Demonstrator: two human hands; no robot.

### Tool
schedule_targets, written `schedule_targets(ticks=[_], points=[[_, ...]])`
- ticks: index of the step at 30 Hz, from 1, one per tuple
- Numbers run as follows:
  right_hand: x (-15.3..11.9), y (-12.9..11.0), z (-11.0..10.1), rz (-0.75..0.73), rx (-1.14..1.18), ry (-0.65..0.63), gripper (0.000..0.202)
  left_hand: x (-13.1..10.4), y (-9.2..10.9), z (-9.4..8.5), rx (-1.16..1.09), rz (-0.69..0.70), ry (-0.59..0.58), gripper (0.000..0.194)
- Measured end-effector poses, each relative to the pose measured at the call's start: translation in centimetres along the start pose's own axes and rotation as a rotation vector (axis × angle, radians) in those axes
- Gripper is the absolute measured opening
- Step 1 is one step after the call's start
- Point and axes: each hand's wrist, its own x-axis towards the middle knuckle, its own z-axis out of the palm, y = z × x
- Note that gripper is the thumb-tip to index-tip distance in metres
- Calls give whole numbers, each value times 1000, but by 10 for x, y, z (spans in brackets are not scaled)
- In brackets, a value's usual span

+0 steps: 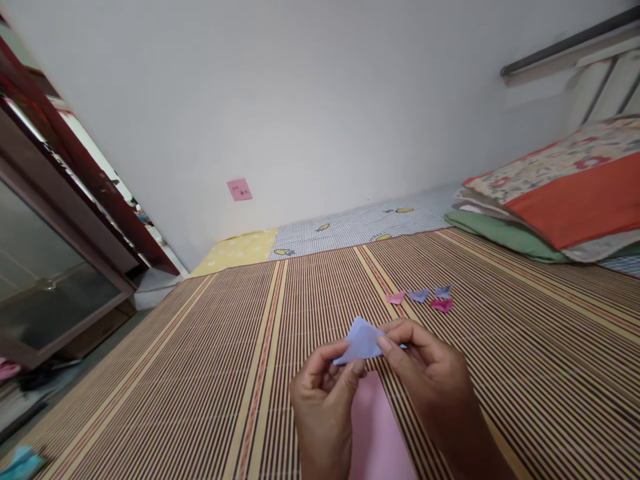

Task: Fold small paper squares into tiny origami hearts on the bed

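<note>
A light blue folded paper (364, 340), roughly triangular with its peak upward, is held between both hands above the striped mat. My left hand (327, 407) pinches its lower left corner between thumb and fingers. At the right corner, the thumb and fingers of my right hand (430, 373) grip the same paper. Beneath the hands lies a pink sheet (377, 433), partly covered by my left hand. Farther off on the mat are small folded papers: a pink one (396, 298), a magenta one (442, 305) and two bluish ones (419, 295).
The striped mat (225, 347) reaches back to a patterned sheet (340, 223) along the white wall. Folded bedding (565, 193) is stacked at the right. A pink note (240, 189) is on the wall. Something turquoise (24, 461) lies at the lower left.
</note>
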Motion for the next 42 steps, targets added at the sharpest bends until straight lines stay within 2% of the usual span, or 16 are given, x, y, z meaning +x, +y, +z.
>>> schedule_targets(ticks=[12, 19, 31, 35, 42], points=[[0, 2, -1, 60, 93, 14, 19, 2, 0, -10, 5, -14, -100, 25], [1, -2, 1, 39, 68, 10, 22, 3, -3, -12, 16, 11, -72, 24], [-2, 2, 2, 8, -49, 57, 19, 5, -10, -8, -84, -63, -48, 24], [-2, 6, 4, -14, -95, 80, 20, 2, -8, -2, -99, -71, -12, 26], [-7, 0, 9, -48, -176, 71, 22, -1, -7, 2, -17, 15, 122, 24]])
